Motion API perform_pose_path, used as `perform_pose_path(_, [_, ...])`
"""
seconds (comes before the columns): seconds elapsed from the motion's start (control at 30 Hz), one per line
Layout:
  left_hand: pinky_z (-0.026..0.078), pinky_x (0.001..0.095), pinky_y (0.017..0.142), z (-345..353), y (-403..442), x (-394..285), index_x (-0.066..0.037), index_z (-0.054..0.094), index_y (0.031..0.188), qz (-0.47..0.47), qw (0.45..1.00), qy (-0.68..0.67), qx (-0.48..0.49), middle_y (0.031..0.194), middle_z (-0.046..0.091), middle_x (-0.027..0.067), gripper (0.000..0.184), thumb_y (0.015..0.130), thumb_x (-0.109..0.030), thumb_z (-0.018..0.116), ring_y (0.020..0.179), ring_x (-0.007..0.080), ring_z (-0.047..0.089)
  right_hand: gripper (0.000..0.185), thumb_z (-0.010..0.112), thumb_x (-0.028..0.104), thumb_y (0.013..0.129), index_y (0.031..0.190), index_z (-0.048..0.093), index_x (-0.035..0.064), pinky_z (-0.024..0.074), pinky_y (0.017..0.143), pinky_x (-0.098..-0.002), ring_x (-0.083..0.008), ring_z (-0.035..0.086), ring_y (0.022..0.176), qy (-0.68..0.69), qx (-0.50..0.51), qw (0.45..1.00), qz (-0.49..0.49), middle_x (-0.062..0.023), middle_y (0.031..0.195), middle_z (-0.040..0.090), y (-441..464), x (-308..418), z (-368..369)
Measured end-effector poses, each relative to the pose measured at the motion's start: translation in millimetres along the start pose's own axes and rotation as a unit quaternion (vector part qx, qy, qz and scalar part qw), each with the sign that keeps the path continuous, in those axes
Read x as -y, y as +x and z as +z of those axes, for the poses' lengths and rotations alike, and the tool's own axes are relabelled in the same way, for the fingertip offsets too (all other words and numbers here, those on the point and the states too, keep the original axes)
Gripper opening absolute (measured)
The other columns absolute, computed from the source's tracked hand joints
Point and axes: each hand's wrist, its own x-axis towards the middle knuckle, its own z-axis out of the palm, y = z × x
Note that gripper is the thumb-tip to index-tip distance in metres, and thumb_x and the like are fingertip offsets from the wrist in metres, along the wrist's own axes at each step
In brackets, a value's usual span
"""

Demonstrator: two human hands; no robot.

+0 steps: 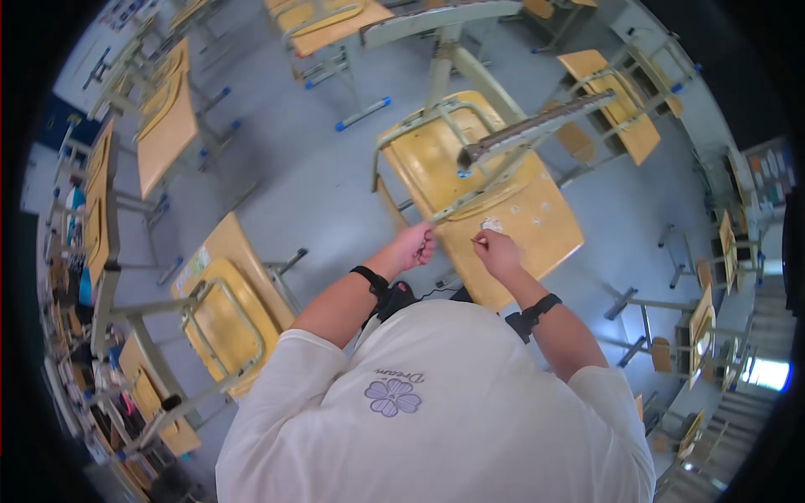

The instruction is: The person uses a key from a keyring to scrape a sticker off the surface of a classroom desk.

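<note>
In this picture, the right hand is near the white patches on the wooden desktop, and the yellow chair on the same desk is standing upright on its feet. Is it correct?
Not quite: the yellow chair is upside down, its seat on the wooden desktop and its legs raised, as the head view shows. The right hand is indeed near the white patches.
</note>
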Motion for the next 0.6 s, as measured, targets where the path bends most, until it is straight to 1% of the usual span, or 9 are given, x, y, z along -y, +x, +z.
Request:
perform_pose_path(0.07, [0.026, 0.0235, 0.041, 8, 12, 3, -0.02, 0.04, 0.069, -0.04, 0.997, 0.061, 0.04, 0.059, 0.041, -0.0046, 0.032, 0.096, -0.033, 0.052, 0.048, 0.0081, 0.034, 0.024, 0.067, 0.03, 0.085, 0.097, 0.069, 0.009, 0.0543, 0.071, -0.0412, -0.0306, 0.069, 0.079, 0.111, 0.012, 0.994, 0.001, -0.0129, 0.082, 0.071, -8, 24, -16])
perform_pose_path(0.1, [0.029, 0.0233, 0.04, 13, 18, 5, -0.019, 0.045, 0.071, -0.076, 0.989, 0.109, 0.065, 0.059, 0.046, -0.0035, 0.029, 0.096, -0.032, 0.052, 0.048, 0.0082, 0.039, 0.024, 0.067, 0.03, 0.085, 0.097, 0.069, 0.009, 0.0543, 0.071, -0.0412, -0.0306, 0.069, 0.079, 0.111, 0.0, 0.994, 0.014, -0.0129, 0.082, 0.071, -11, 35, -23])
perform_pose_path(0.17, [0.033, 0.0248, 0.039, 29, 26, 7, -0.017, 0.049, 0.073, -0.094, 0.986, 0.078, 0.113, 0.061, 0.049, -0.002, 0.027, 0.095, -0.033, 0.052, 0.048, 0.0103, 0.044, 0.02, 0.068, 0.025, 0.083, 0.094, 0.068, 0.009, 0.0549, 0.068, -0.0397, -0.0308, 0.068, 0.075, 0.194, 0.037, 0.979, -0.046, -0.0117, 0.082, 0.071, -15, 54, -31])
perform_pose_path(0.2, [0.037, 0.0264, 0.038, 35, 29, 8, -0.015, 0.054, 0.075, -0.107, 0.982, 0.034, 0.151, 0.062, 0.052, -0.0005, 0.026, 0.094, -0.034, 0.052, 0.047, 0.0125, 0.05, 0.02, 0.068, 0.025, 0.083, 0.094, 0.068, 0.009, 0.0549, 0.068, -0.0397, -0.0308, 0.068, 0.075, 0.198, 0.025, 0.979, -0.035, -0.0117, 0.082, 0.071, -16, 54, -28])
perform_pose_path(0.27, [0.039, 0.0272, 0.039, 45, 40, 13, -0.014, 0.056, 0.077, -0.122, 0.981, 0.021, 0.148, 0.062, 0.054, -0.0001, 0.026, 0.093, -0.034, 0.052, 0.048, 0.0134, 0.052, 0.021, 0.069, 0.024, 0.08, 0.094, 0.068, 0.0092, 0.0549, 0.069, -0.0393, -0.0313, 0.068, 0.075, 0.068, -0.015, 0.994, -0.089, -0.0114, 0.084, 0.071, -17, 48, -20])
perform_pose_path(0.3, [0.041, 0.0279, 0.039, 53, 38, 12, -0.013, 0.058, 0.078, -0.127, 0.982, -0.007, 0.139, 0.063, 0.055, 0.0003, 0.026, 0.092, -0.034, 0.053, 0.048, 0.0143, 0.054, 0.021, 0.069, 0.024, 0.08, 0.094, 0.068, 0.0092, 0.0549, 0.069, -0.0393, -0.0313, 0.068, 0.075, 0.072, -0.024, 0.994, -0.077, -0.0114, 0.084, 0.071, -19, 47, -19])
perform_pose_path(0.43, [0.041, 0.0275, 0.038, 74, 25, 14, -0.013, 0.058, 0.076, -0.137, 0.984, 0.017, 0.109, 0.063, 0.056, 0.0005, 0.027, 0.092, -0.034, 0.053, 0.046, 0.0146, 0.052, 0.022, 0.069, 0.024, 0.078, 0.095, 0.068, 0.0091, 0.0546, 0.07, -0.0403, -0.0312, 0.068, 0.077, 0.053, -0.026, 0.995, -0.08, -0.0117, 0.086, 0.071, -24, 38, -16])
perform_pose_path(0.53, [0.036, 0.0277, 0.036, 72, 31, 18, -0.014, 0.056, 0.072, -0.117, 0.985, 0.032, 0.119, 0.059, 0.053, -0.0001, 0.029, 0.091, -0.035, 0.054, 0.043, 0.0151, 0.048, 0.026, 0.068, 0.024, 0.079, 0.101, 0.067, 0.0098, 0.0543, 0.071, -0.0411, -0.0312, 0.068, 0.078, 0.088, -0.005, 0.991, -0.104, -0.0127, 0.088, 0.07, -28, 32, -20])
perform_pose_path(0.6, [0.025, 0.027, 0.036, 63, 42, 17, -0.016, 0.051, 0.066, -0.112, 0.992, 0.006, 0.057, 0.052, 0.045, -0.0033, 0.033, 0.091, -0.038, 0.057, 0.039, 0.0137, 0.038, 0.031, 0.067, 0.023, 0.079, 0.107, 0.066, 0.0106, 0.0542, 0.07, -0.0415, -0.0313, 0.068, 0.078, 0.111, 0.008, 0.986, -0.123, -0.0134, 0.088, 0.07, -32, 28, -26])
